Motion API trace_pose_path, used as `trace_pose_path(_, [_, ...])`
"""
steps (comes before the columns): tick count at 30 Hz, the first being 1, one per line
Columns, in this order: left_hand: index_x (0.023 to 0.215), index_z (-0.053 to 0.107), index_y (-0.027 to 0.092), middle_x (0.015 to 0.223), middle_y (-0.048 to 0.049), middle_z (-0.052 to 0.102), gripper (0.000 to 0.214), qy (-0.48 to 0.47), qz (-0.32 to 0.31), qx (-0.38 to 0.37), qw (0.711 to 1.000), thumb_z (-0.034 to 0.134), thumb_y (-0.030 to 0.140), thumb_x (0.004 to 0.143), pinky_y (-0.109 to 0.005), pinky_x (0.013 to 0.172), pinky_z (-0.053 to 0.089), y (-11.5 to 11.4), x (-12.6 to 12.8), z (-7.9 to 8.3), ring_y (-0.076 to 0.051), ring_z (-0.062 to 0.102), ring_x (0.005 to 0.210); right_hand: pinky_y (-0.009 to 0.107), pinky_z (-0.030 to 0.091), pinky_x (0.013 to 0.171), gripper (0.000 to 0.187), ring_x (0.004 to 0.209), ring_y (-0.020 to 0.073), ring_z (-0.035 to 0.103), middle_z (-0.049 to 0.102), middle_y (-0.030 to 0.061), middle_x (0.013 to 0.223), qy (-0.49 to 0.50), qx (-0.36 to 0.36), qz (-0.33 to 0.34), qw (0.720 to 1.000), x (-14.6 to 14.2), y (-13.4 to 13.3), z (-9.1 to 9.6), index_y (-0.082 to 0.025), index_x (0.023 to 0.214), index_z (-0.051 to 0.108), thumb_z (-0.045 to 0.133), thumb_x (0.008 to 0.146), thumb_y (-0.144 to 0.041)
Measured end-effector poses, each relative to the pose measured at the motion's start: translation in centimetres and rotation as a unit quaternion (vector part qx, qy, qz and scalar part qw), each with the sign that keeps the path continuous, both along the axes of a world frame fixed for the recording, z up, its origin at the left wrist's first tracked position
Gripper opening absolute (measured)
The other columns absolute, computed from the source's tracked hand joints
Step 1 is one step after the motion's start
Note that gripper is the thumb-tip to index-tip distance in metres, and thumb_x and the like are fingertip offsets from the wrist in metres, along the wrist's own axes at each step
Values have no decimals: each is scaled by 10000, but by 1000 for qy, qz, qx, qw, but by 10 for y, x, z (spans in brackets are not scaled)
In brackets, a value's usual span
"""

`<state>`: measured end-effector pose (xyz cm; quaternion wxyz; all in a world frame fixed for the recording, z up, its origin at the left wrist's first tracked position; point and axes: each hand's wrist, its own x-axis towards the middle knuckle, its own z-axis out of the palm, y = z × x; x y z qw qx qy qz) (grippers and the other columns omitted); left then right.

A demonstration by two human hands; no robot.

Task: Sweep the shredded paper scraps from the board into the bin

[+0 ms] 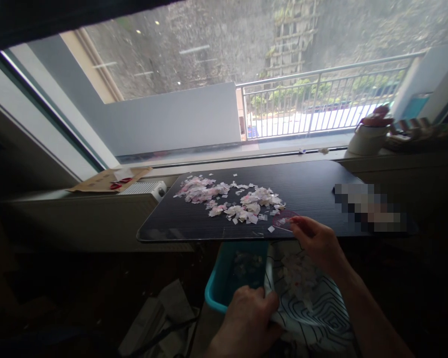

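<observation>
A dark table by a window carries a scatter of small white and pink paper scraps. My right hand is at the table's near edge, fingers pinched on a small pinkish card that touches the scraps. My left hand is lower down, closed on the rim of a white plate with black line patterns, held under the table edge. Paper scraps lie on the plate.
A teal bin with scraps inside stands below the table edge, beside the plate. A white mug sits on the window sill at right. Cardboard and a white device lie at left. A blurred patch covers the table's right end.
</observation>
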<state>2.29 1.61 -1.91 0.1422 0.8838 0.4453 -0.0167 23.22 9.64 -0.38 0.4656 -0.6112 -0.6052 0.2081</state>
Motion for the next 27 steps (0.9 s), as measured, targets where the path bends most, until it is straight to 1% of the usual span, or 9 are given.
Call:
trace_pose_path(3, [864, 575, 224, 831, -12, 663, 192, -4, -1, 7, 1000, 648, 363, 754, -295, 658, 414, 3, 2, 3, -233, 631, 779, 307, 492, 711, 274, 782, 198, 670, 733, 29, 870, -20, -7, 14, 1000, -1, 1, 1, -213, 942, 695, 548, 819, -409])
trace_pose_path(6, [853, 576, 228, 814, -4, 657, 180, -11, 7, 6, 1000, 638, 371, 763, -287, 655, 405, 5, -1, 8, -217, 624, 763, 301, 491, 691, 244, 753, 190, 668, 731, 22, 843, -41, -19, 11, 999, 1, -5, 7, -215, 909, 696, 543, 818, -382])
trace_pose_path(12, [863, 583, 237, 826, 9, 655, 144, -15, 67, 3, 998, 647, 297, 749, -287, 692, 404, 5, -16, 14, -199, 611, 771, 297, 501, 646, 224, 696, 192, 666, 727, 32, 797, -71, -24, 4, 997, 18, -24, 13, -216, 877, 698, 566, 793, -375])
trace_pose_path(14, [874, 590, 239, 828, 2, 657, 148, -5, 75, 6, 997, 645, 303, 752, -297, 700, 412, 5, -17, 13, -211, 613, 784, 298, 503, 648, 241, 705, 197, 668, 730, 39, 811, -67, -16, -18, 997, 23, -25, 12, -218, 896, 702, 567, 794, -389])
trace_pose_path(17, [891, 598, 236, 840, -14, 659, 151, 10, 59, 10, 998, 630, 315, 767, -307, 701, 424, 4, -13, 10, -223, 619, 789, 302, 501, 657, 295, 705, 200, 664, 732, 47, 828, -54, 5, -74, 996, 26, -17, 9, -215, 958, 707, 559, 803, -419])
trace_pose_path(19, [886, 598, 227, 838, -21, 661, 149, 12, 42, 10, 999, 627, 321, 773, -309, 703, 431, 4, -8, 10, -223, 622, 777, 306, 495, 653, 320, 682, 198, 655, 729, 43, 810, -65, 7, -92, 994, 25, -10, 6, -216, 985, 709, 558, 803, -432])
trace_pose_path(21, [867, 594, 218, 830, -25, 663, 153, 7, 23, 5, 1000, 630, 334, 774, -307, 700, 436, 4, -2, 11, -222, 624, 768, 306, 490, 656, 323, 677, 194, 649, 726, 35, 802, -75, -2, -83, 994, 23, -7, 3, -220, 996, 711, 556, 805, -430])
trace_pose_path(24, [846, 584, 210, 817, -24, 666, 172, -9, -15, -9, 1000, 639, 355, 771, -301, 687, 441, 4, 7, 14, -219, 629, 754, 289, 490, 660, 313, 706, 184, 648, 730, 30, 850, -60, -12, -39, 997, 21, -7, -1, -226, 989, 712, 554, 813, -430])
trace_pose_path(27, [857, 578, 203, 815, -26, 668, 183, -26, -45, -6, 999, 644, 355, 778, -297, 695, 443, 7, 15, 16, -210, 633, 744, 281, 484, 636, 316, 673, 172, 630, 727, 26, 827, -62, -3, -20, 998, 21, -5, -2, -223, 984, 716, 552, 818, -436])
